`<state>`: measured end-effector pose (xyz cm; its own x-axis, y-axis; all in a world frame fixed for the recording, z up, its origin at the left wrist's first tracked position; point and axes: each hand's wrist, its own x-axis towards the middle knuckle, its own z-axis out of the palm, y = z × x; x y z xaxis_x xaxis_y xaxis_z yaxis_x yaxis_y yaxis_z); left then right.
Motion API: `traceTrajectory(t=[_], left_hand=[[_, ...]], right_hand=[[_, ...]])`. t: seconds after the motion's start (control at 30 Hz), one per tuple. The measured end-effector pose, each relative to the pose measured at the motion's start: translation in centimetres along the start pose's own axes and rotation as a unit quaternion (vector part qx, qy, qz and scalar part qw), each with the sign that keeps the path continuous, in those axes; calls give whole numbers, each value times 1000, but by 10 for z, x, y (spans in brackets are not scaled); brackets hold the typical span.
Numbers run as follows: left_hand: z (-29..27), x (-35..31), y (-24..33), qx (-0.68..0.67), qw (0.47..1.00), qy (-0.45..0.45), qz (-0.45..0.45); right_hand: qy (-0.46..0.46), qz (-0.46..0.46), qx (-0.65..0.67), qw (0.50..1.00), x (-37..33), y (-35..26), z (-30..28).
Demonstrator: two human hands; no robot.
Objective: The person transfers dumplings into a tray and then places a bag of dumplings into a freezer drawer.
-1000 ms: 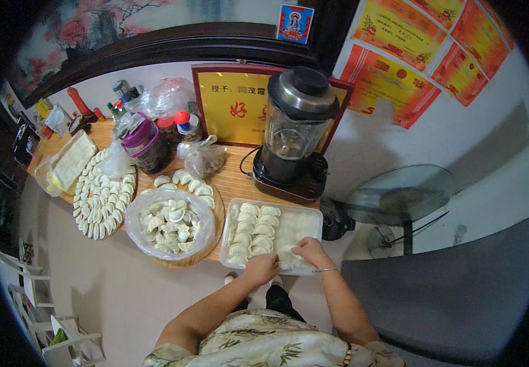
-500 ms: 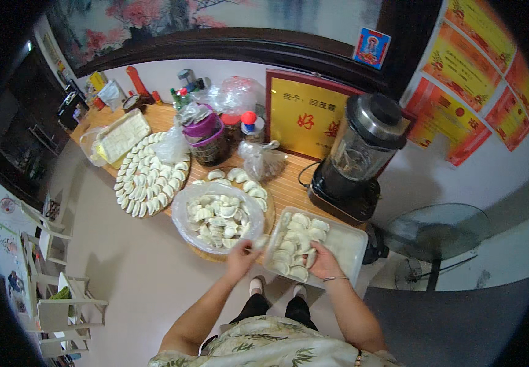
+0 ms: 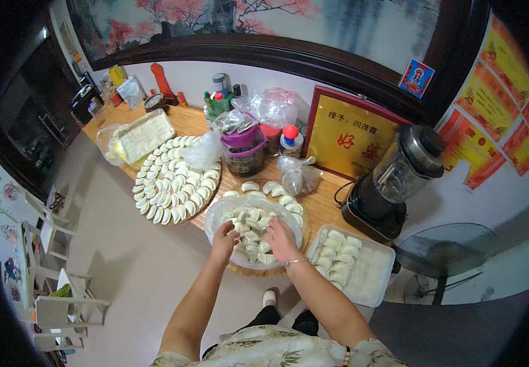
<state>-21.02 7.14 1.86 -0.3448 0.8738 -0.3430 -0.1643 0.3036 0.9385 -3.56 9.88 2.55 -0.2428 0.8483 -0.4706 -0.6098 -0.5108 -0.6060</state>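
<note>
A bowl lined with a clear plastic bag (image 3: 213, 214) holds a heap of pale dumplings (image 3: 249, 221) and stands at the front of the counter. Inside its left rim is my left hand (image 3: 223, 241), its fingers bent but apart, with no dumpling visible in it. From the right, my right hand (image 3: 282, 240) reaches over the heap, fingers spread at the dumplings; what lies under the fingertips is partly hidden. To the right, a white rectangular tray (image 3: 368, 275) has rows of dumplings (image 3: 339, 255) along its left side.
Dumplings ring a round board (image 3: 176, 183) at the left. Behind the bowl are a purple-lidded tub (image 3: 243, 150), a knotted plastic bag (image 3: 299, 175) and several jars. A blender (image 3: 393, 177) stands behind the tray; a fan (image 3: 444, 251) is at the right, chairs at far left.
Both hands have moved to the bowl: the right one left the tray's dumplings, and the left one came over from the gap between bowl and tray. The view has shifted.
</note>
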Motion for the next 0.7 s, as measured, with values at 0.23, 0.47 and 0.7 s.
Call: traceTrajectory(t=[0.23,0.47,0.7], left_hand=[[37,-54,-13,31,994,-84,65],[112,-104,-51,232,907,-336,97],[154,-129,-76,411,788,-408,208]], right_hand=[[141,-128,-22,981,-93,-25,-137],[348,-175,-312,867,-181,-44,-268],[217,-28,-654,724,-181,-43,-205]])
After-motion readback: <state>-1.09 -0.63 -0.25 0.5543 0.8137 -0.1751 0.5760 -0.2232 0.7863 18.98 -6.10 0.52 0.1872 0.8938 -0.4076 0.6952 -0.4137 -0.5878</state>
